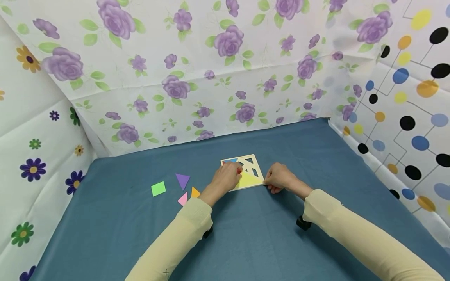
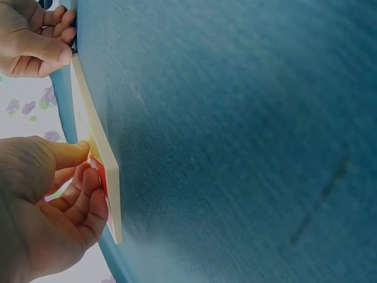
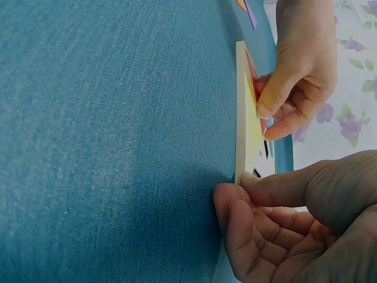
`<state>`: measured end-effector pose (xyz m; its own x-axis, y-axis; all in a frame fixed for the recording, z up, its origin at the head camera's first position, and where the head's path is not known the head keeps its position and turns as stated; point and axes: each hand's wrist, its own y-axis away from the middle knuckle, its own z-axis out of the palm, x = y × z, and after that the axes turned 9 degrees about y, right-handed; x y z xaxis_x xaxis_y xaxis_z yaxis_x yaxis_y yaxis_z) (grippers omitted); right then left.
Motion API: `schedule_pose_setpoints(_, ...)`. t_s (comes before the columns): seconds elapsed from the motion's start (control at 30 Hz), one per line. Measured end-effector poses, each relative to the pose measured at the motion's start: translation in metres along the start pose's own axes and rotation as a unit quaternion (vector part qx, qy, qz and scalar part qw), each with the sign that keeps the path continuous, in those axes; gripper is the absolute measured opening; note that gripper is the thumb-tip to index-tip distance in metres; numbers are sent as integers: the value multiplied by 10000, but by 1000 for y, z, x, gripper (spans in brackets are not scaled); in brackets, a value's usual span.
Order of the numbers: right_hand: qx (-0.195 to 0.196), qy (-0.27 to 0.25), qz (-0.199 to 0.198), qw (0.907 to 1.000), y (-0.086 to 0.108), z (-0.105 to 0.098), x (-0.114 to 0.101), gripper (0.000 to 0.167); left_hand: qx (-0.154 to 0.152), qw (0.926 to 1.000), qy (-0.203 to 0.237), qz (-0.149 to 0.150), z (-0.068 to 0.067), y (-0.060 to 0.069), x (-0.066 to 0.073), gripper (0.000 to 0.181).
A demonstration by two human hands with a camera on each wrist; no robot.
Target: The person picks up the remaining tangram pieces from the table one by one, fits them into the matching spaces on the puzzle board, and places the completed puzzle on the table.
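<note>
My left grip (image 1: 226, 177) is narrowed to a pinch on a red piece (image 1: 239, 169) at the board (image 1: 251, 166); my fingers hide which way it points. My right grip (image 1: 280, 178) pinches the board's near right corner. Roughly square, the board lies flat on the blue desk (image 1: 246, 234), a yellow triangle (image 1: 249, 180) filling its near edge lengthwise.

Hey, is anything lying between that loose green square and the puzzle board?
Yes. The purple triangle lies between the green square and the puzzle board, with the orange triangle close to that path. The left hand also covers part of the board's left side.
</note>
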<state>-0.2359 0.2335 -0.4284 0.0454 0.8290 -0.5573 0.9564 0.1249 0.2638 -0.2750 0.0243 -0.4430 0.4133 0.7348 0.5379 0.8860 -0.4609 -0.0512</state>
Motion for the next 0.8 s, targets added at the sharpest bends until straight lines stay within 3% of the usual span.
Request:
schedule_pose_setpoints(0.4, -16, 103, 54, 9999, -1, 1, 0, 19, 244, 9994, 152, -187, 2, 2, 1, 17)
schedule_pose_setpoints(0.6, 12, 87, 8, 10000, -1, 1, 1, 19, 365, 9982, 39, -472, 1, 4, 1, 13)
schedule_pose_setpoints(0.8, 44, 36, -75, 10000, 0, 1, 2, 19, 406, 9977, -171, -520, 1, 6, 3, 11)
